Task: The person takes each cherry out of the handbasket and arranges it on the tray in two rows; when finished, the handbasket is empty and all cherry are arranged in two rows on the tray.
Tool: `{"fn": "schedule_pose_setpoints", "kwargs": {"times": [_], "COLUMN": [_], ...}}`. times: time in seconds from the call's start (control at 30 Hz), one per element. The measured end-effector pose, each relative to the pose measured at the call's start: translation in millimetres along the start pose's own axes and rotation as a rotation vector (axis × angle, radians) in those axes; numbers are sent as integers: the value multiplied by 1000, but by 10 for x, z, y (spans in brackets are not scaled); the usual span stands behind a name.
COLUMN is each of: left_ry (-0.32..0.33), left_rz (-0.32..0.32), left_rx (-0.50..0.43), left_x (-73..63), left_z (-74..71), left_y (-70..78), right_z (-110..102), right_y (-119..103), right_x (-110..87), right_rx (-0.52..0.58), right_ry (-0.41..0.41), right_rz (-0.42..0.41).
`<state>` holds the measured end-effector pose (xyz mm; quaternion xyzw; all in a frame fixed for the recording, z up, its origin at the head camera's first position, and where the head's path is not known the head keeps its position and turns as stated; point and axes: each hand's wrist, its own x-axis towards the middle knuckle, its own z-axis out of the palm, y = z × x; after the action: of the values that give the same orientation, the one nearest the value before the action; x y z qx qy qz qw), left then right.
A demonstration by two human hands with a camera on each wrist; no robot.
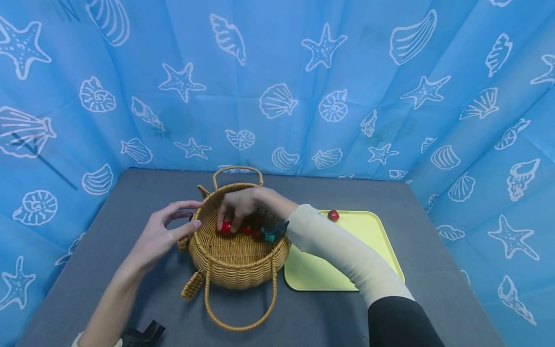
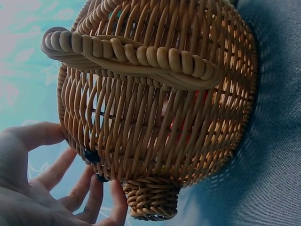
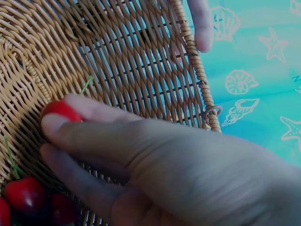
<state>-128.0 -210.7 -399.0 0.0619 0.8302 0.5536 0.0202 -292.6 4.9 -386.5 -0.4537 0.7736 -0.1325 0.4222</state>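
Note:
A round wicker basket (image 1: pixel 238 272) with two hoop handles stands on the grey cloth. Inside it, my right hand (image 1: pixel 244 205) pinches a red cherry (image 3: pixel 61 110) between thumb and fingers, close over the woven floor. A green stem shows beside that cherry in the right wrist view. Several more cherries (image 3: pixel 26 194) lie in the basket near the hand, partly covered by its wrist in the head view. My left hand (image 1: pixel 162 233) rests its fingertips against the basket's left rim and outer wall, fingers spread and only lightly bent.
Right of the basket lies a pale yellow tray (image 1: pixel 321 270), partly under my right forearm, with one cherry (image 1: pixel 333 215) at its far edge. Small wicker pieces (image 1: pixel 192 285) stick out from the basket's left side. A blue shell-patterned curtain (image 1: pixel 277 96) hangs behind the table.

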Motion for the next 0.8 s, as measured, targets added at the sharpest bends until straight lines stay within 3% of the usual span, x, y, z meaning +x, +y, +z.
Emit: {"fn": "schedule_pose_setpoints", "kwargs": {"times": [0.33,0.8], "left_ry": [2,4], "left_rz": [-12,-13], "left_rx": [11,10], "left_x": [4,10], "left_z": [-2,12], "left_y": [7,2], "right_z": [-129,-404], "right_y": [-171,-196], "right_x": [-99,-578], "right_rx": [38,146], "right_ry": [-59,19], "right_rz": [-109,-232]}}
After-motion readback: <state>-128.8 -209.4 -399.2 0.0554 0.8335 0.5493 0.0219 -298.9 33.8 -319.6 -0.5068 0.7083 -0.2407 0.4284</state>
